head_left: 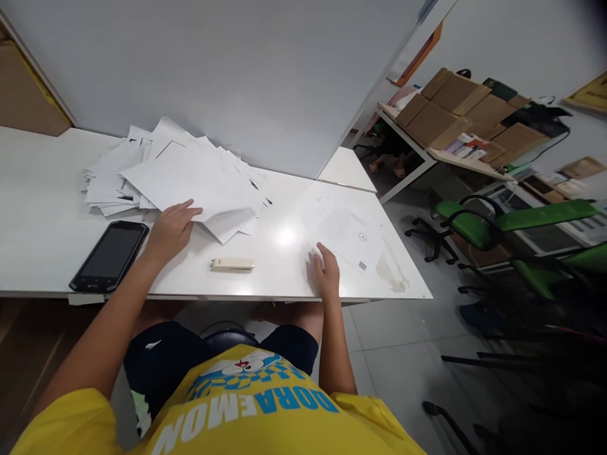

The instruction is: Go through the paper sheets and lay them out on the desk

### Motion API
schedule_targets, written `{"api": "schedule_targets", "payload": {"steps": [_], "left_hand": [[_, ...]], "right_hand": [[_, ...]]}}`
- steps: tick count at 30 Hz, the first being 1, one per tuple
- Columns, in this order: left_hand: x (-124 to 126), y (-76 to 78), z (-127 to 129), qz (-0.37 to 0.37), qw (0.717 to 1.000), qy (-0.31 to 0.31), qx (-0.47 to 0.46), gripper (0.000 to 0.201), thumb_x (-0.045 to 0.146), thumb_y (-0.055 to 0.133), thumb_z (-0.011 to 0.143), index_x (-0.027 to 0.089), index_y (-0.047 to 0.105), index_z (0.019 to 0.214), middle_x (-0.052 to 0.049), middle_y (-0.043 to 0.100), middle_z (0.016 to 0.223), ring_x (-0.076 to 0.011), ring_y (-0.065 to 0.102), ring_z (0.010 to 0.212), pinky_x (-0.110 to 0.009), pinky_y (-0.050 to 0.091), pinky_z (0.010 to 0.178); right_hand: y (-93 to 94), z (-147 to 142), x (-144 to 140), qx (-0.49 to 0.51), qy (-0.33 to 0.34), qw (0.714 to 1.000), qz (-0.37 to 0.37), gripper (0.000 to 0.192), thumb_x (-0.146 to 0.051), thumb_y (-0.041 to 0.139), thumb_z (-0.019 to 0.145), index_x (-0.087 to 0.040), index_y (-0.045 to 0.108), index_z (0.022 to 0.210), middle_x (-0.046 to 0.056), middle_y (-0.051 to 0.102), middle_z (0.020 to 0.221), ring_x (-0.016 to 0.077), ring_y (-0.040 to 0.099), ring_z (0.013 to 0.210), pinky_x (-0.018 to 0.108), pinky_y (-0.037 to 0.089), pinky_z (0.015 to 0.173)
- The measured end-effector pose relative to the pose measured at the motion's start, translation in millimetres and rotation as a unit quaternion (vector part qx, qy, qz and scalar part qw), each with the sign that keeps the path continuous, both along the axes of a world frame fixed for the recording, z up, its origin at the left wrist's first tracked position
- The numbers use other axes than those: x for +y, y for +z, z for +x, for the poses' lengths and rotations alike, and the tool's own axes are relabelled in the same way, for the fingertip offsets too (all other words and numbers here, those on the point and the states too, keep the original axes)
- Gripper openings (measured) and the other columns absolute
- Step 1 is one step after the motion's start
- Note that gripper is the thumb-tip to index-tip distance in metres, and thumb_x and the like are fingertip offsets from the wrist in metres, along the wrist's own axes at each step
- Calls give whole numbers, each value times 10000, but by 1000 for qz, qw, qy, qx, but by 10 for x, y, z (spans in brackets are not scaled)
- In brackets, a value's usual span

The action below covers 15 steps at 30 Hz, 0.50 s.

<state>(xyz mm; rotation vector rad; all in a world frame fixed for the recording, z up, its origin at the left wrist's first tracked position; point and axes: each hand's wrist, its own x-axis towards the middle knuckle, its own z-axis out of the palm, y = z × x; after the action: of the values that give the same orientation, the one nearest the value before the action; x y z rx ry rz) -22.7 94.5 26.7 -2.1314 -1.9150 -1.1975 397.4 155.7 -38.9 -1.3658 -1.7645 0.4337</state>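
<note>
My left hand [171, 232] has the near edge of a white sheet of paper [190, 180] in its fingers; the sheet's right corner curls up. Beneath it spreads a messy pile of papers [116, 170]. My right hand [327, 273] rests by the table's front edge, holding nothing, its fingers slightly bent and apart. Just beyond it lies a paper [344, 230] with a small round mark and a square printed code. Between my hands is a cream stapler [232, 265]. A black handheld device [111, 256] with a dark screen lies left of my left forearm.
The white table [33, 208] backs onto a grey partition [227, 76]. A cardboard box [31, 88] stands at the far left. To the right, past the table's edge, are green office chairs [467, 224] and another table stacked with cardboard boxes [441, 107].
</note>
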Motion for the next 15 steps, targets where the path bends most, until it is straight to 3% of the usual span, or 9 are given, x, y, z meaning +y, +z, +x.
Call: {"api": "schedule_targets", "payload": {"steps": [3,5,6,8,10,11,13,15], "left_hand": [[-87,121,561,78,971,85,-209,437,586,441,959,216,672,960,-87,750,957,-282,704,1057,-443,548,983],[-107,268,1021,111,906,101,-397,457,646,473,945,224,641,899,-65,736,883,-267,710,1037,-419,574,955],[-102,347,1244,120,854,84,-500,441,636,463,961,232,634,913,-53,741,896,-249,710,1055,-401,580,960],[-81,477,1634,63,743,-4,-666,318,497,482,997,226,648,991,-48,759,1014,-213,692,1139,-361,568,1014],[-71,526,1916,-6,621,-18,-784,229,312,461,1015,194,657,1023,-56,770,1051,-176,695,1145,-306,555,1034],[-80,512,2017,-31,573,-4,-819,224,240,446,1012,178,660,1033,-61,775,1051,-164,703,1131,-287,554,1031],[-135,411,2158,-60,518,34,-853,228,165,439,999,163,663,1039,-69,783,1037,-156,724,1083,-271,569,999],[-234,249,2249,-84,510,42,-855,190,156,479,983,162,666,1012,-75,786,1035,-169,737,1050,-285,592,960]], "right_hand": [[136,-321,-304,166,48,983,-65,471,-542,503,962,-199,664,1241,156,689,1322,274,628,1256,524,467,1105],[253,-563,-518,281,102,947,-120,530,-579,593,917,-219,611,1306,153,657,1377,271,622,1270,501,477,1098],[320,-669,-613,336,121,922,-150,583,-593,640,886,-235,576,1341,151,625,1421,271,610,1290,492,485,1090],[457,-816,-768,432,164,855,-237,641,-681,637,853,-246,570,1317,156,617,1428,287,617,1279,489,535,1021],[572,-863,-877,492,208,783,-319,662,-788,565,828,-241,621,1197,159,673,1338,307,653,1207,481,587,908],[609,-853,-921,506,225,760,-339,672,-822,553,806,-241,643,1132,152,699,1287,311,672,1155,467,604,851],[629,-789,-1001,506,229,761,-336,643,-827,605,755,-250,674,1030,120,722,1222,299,702,1030,427,617,748],[575,-704,-1074,463,195,813,-295,621,-844,596,732,-256,695,902,87,746,1087,276,707,867,409,608,653]]}}
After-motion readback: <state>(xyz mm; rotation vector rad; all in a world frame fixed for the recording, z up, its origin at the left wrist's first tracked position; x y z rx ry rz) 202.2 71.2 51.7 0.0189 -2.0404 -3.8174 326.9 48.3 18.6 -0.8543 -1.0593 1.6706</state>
